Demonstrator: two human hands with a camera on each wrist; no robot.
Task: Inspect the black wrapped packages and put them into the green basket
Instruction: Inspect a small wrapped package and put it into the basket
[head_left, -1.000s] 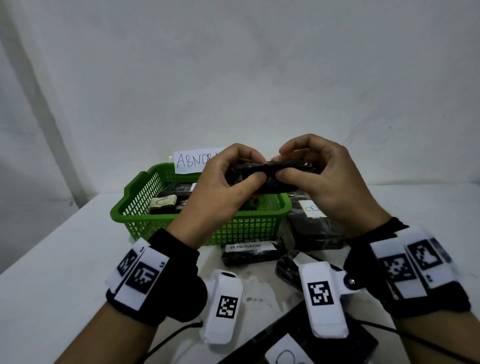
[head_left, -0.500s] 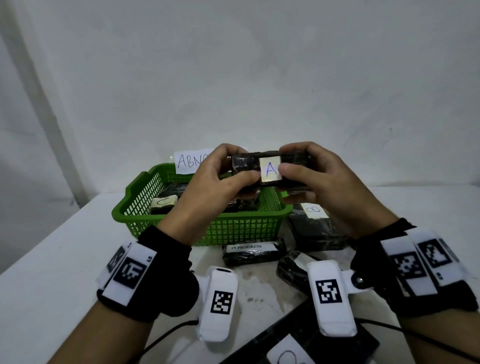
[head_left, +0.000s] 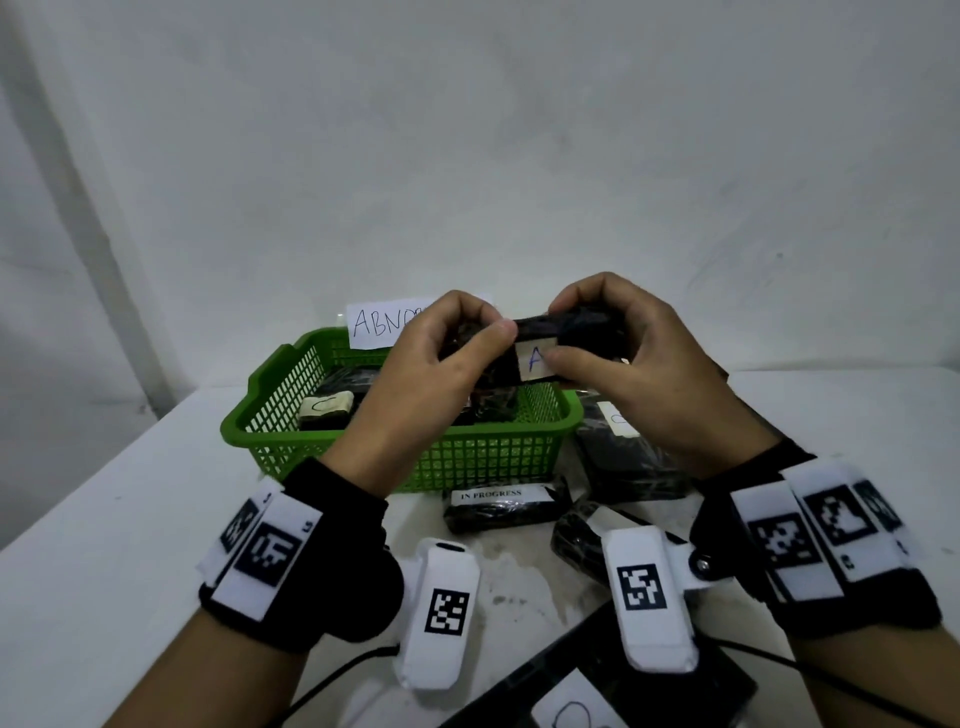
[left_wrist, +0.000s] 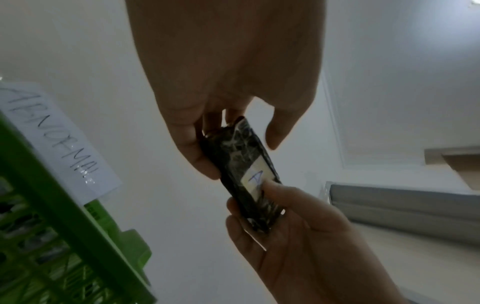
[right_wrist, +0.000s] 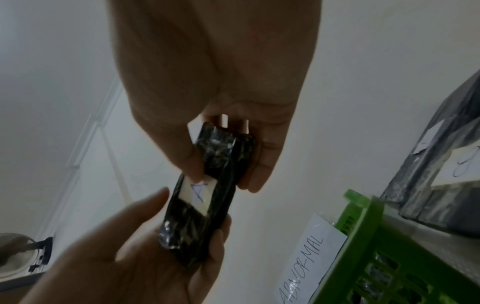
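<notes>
I hold a small black wrapped package (head_left: 540, 332) up in front of me, above the green basket (head_left: 405, 457). A white label marked "A" (head_left: 535, 359) faces me. My left hand (head_left: 478, 332) grips the package's left end and my right hand (head_left: 576, 353) grips its right end, thumb at the label's edge. In the left wrist view the left hand (left_wrist: 233, 144) pinches the package (left_wrist: 246, 174) by its end. In the right wrist view the right hand (right_wrist: 223, 164) pinches the other end of the package (right_wrist: 207, 195). The basket holds several black packages, one labelled "C" (head_left: 327, 410).
A paper sign reading "ABNORMAL" (head_left: 384, 322) stands behind the basket. On the white table lie a black package labelled "IN PROGRESS" (head_left: 498, 506), a larger black package (head_left: 623, 457) to the right of the basket, another (head_left: 574, 540) nearer me, and a flat black one (head_left: 597, 691) at the front edge.
Both hands turned the package: its "A" label was hidden a second ago, then faced me fully, and now sits lower on the front with my right thumb at its edge.
</notes>
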